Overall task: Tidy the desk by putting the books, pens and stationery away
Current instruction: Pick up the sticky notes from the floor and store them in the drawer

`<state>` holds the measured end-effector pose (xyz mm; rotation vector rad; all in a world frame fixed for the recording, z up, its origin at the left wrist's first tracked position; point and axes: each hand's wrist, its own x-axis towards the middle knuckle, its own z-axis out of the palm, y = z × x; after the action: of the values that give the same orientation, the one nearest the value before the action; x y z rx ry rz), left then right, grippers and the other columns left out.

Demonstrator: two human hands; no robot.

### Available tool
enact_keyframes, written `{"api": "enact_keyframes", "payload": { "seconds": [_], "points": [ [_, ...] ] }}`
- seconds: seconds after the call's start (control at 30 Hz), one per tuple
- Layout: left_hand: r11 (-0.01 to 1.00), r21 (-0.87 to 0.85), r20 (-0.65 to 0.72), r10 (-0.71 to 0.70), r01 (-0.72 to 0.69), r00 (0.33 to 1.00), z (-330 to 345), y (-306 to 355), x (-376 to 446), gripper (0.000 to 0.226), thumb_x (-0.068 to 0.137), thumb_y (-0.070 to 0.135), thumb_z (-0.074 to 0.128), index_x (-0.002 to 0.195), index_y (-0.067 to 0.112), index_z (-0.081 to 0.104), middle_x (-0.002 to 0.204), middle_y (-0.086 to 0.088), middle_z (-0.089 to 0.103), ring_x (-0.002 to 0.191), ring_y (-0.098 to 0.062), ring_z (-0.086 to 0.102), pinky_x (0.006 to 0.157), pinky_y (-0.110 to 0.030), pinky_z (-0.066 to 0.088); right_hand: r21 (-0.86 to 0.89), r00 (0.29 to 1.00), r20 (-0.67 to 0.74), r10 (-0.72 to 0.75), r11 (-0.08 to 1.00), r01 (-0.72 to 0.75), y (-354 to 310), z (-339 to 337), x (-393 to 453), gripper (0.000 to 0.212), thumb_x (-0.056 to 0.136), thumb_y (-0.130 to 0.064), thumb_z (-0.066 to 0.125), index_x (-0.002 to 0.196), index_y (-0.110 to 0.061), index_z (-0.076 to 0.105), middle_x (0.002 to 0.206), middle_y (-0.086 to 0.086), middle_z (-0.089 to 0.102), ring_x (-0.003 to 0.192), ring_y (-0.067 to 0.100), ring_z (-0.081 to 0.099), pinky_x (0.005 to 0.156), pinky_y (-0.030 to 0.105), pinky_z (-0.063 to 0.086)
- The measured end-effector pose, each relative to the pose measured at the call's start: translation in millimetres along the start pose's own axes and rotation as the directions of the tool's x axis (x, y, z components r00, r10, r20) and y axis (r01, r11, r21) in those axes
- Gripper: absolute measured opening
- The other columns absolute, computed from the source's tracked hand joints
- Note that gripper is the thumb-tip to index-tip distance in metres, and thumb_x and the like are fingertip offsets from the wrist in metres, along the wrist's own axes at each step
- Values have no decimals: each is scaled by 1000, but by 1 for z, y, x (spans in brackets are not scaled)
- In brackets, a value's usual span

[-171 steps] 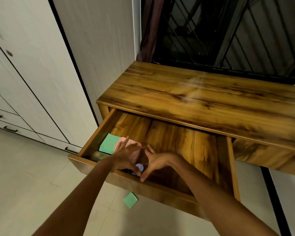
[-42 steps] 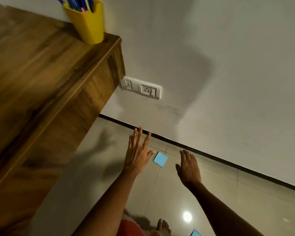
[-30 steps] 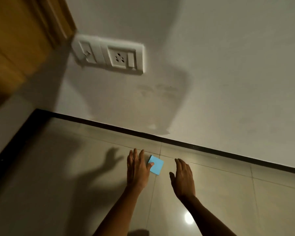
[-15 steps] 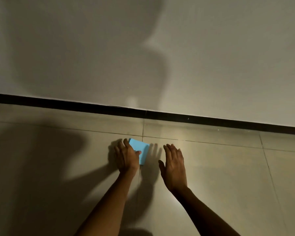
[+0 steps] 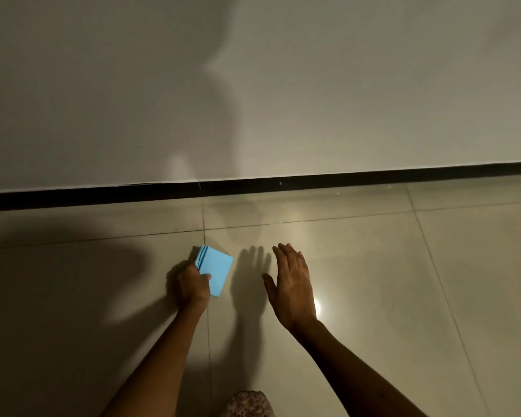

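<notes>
A small blue pad of sticky notes (image 5: pixel 216 269) is down at the tiled floor (image 5: pixel 373 281), its left edge tilted up. My left hand (image 5: pixel 191 285) grips the pad at that left edge, thumb on top and fingers curled under. To the right of the pad my right hand (image 5: pixel 292 284) hovers with straight fingers, holding nothing. The desk, drawer and pen cup are out of view.
A pale wall with a black skirting strip (image 5: pixel 283 183) runs across just beyond the hands. A patch of patterned cloth (image 5: pixel 247 406) shows at the bottom edge. Glossy floor tiles spread to the right and left.
My left hand went from lying flat on the pad to curling round its left edge and tipping it up. The view dropped from the desk to the floor.
</notes>
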<state>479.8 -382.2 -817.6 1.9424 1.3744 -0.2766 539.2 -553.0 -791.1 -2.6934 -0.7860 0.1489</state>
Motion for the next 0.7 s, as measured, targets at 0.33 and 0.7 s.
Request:
{"api": "enact_keyframes", "payload": {
  "seconds": [0.33, 0.7],
  "points": [
    [892, -447, 424, 145, 67, 894, 1, 39, -116, 16, 83, 1, 63, 98, 5, 61, 84, -8, 64, 71, -21, 60, 56, -24, 46, 87, 924, 148, 354, 926, -368, 57, -74, -112, 58, 84, -15, 66, 137, -1, 45, 143, 17, 43, 132, 35, 42, 110, 43, 36],
    [904, -424, 666, 275, 48, 694, 69, 54, -199, 17, 89, 10, 59, 96, 26, 60, 93, 2, 66, 82, -15, 61, 69, -27, 48, 102, 354, 297, 887, 339, -935, 144, -66, -234, 61, 85, -22, 66, 138, -7, 40, 139, 15, 43, 125, 33, 43, 103, 44, 39]
  ]
}}
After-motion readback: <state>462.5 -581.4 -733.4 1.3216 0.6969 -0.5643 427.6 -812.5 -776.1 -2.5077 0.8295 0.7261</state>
